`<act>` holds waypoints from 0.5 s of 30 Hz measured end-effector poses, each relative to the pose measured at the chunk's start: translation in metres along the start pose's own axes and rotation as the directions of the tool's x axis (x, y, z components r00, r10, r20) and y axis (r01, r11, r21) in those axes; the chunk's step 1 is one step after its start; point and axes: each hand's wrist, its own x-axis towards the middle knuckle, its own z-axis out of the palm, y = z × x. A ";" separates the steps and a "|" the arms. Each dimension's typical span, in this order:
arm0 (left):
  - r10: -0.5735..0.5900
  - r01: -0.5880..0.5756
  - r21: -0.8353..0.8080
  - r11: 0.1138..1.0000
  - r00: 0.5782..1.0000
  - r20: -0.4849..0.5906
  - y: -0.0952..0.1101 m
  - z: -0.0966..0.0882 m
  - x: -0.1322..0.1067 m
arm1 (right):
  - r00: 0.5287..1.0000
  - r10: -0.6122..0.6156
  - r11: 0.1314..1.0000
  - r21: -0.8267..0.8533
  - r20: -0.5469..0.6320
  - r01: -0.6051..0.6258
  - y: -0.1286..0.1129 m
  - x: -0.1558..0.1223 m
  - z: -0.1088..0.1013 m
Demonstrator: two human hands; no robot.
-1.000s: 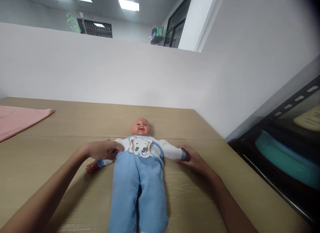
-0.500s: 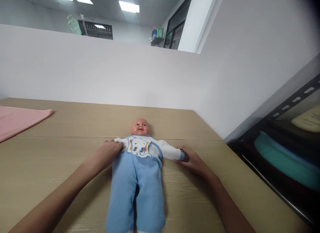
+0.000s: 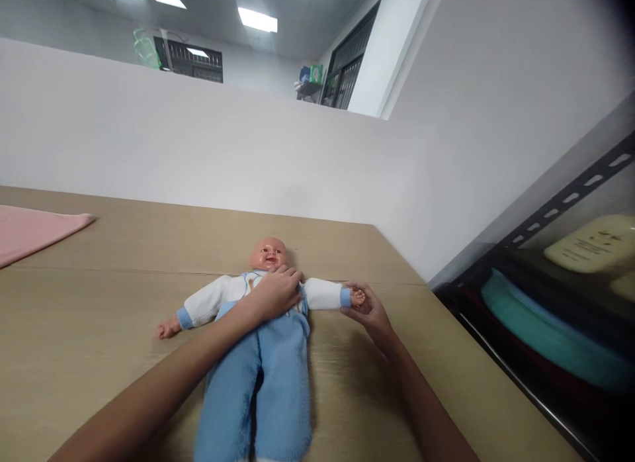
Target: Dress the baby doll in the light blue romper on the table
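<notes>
Doll (image 3: 278, 346) on the surface (image 3: 114, 316), my right grip (image 3: 371, 313) holding its hand (image 3: 358, 298), my left grip (image 3: 276, 292) across its front; how closed, I cannot tell

Left fingers (image 3: 284, 273) touch the doll's (image 3: 282, 376) chest, right fingers (image 3: 356, 286) hold its hand (image 3: 358, 298).

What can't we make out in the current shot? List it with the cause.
- Doll, head view: much of its chest is hidden by the left hand; feet cut off by the bottom edge.
- Left hand, head view: its own back hides whether the fingers pinch cloth or just rest.
- Pink cloth, head view: the rest is cut off by the left edge.
- Yellow container, head view: lettering too small and blurred to read.
</notes>
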 end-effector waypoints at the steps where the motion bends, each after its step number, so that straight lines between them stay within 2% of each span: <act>1: -0.006 0.006 -0.003 1.000 1.000 -0.011 -0.001 0.005 0.003 | 1.000 0.000 1.000 0.015 -0.011 0.001 0.001 0.000 0.003; 4: 0.017 -0.022 -0.055 0.998 0.996 -0.084 -0.005 0.015 0.003 | 0.999 0.004 0.999 0.035 -0.041 -0.003 -0.003 0.006 0.011; 8: 0.159 -0.189 -0.148 0.971 0.967 -0.198 -0.011 0.020 -0.002 | 0.999 0.001 0.999 0.043 -0.044 0.001 -0.020 0.026 0.030; 12: 0.280 -0.348 -0.145 0.926 0.892 -0.356 -0.014 0.025 -0.006 | 0.996 -0.085 0.996 0.012 0.028 0.085 -0.033 0.040 0.063; 15: 0.354 -0.431 -0.072 0.899 0.814 -0.460 -0.015 0.029 -0.010 | 0.954 -0.230 0.958 -0.128 0.194 0.257 -0.036 0.033 0.086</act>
